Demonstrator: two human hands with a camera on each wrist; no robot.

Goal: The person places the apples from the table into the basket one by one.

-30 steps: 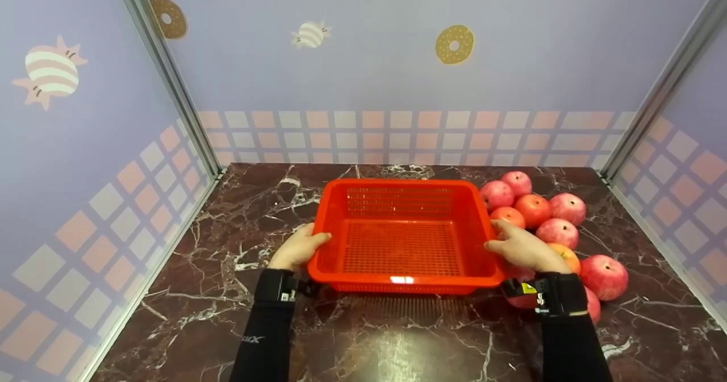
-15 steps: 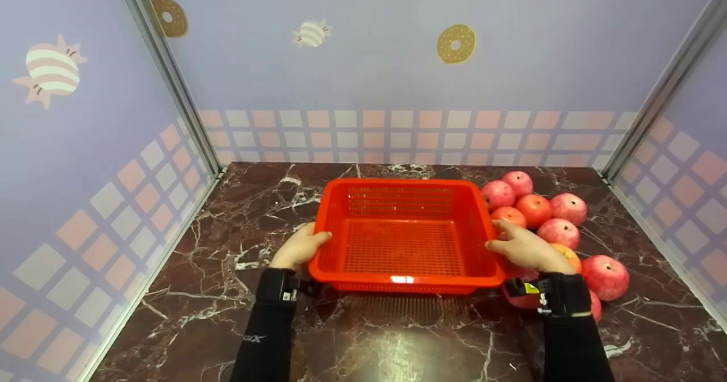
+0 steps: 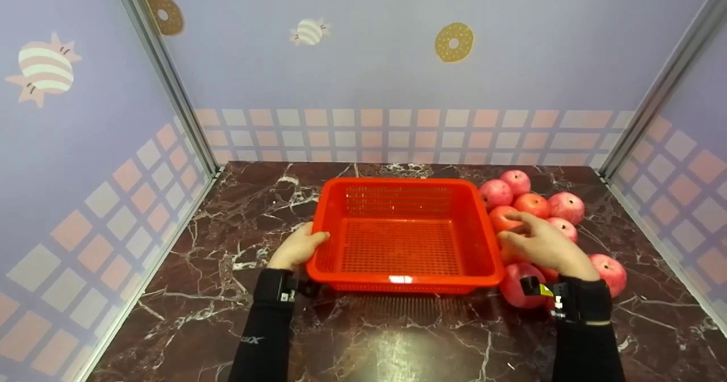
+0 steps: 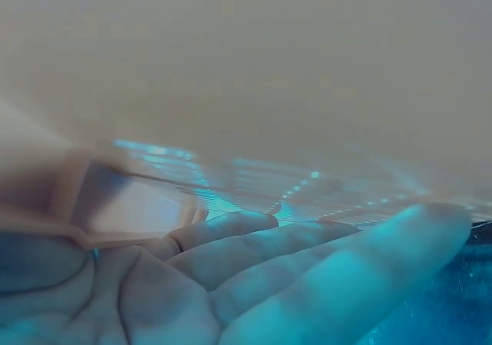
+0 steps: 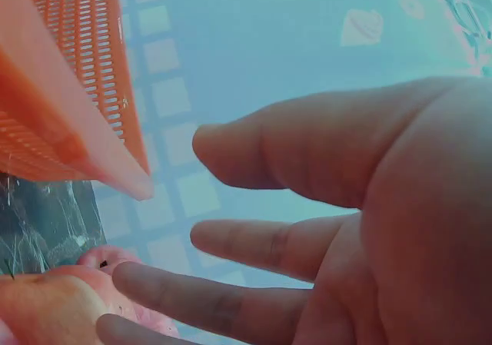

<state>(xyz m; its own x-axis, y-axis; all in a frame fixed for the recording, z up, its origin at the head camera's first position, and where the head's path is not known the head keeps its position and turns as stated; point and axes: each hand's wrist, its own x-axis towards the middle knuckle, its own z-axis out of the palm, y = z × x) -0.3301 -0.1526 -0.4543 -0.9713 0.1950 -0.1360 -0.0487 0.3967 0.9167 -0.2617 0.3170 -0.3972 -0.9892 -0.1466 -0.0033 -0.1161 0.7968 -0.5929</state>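
Observation:
A red plastic basket (image 3: 400, 246) with slotted walls stands mid-table in the head view, nothing inside it. My left hand (image 3: 296, 248) grips its left side, thumb over the rim and fingers along the outer wall; in the left wrist view those fingers (image 4: 269, 260) stretch out beneath a blurred basket surface. My right hand (image 3: 548, 246) is apart from the basket's right rim, over the fruit, its thumb and fingers spread with nothing between them. In the right wrist view the basket's rim (image 5: 84, 145) lies beyond the fingertips of the right hand (image 5: 330, 230).
Several apples and orange-red round fruits crowd the basket's right side, among them a near apple (image 3: 518, 288), a far apple (image 3: 515, 182) and an outer apple (image 3: 610, 274). Beneath is a dark marbled tabletop (image 3: 238, 308). Patterned panels (image 3: 375, 75) enclose the back and sides.
My right hand has let go of the basket's right rim and moved right, over the fruit. My left hand and the basket stay in place.

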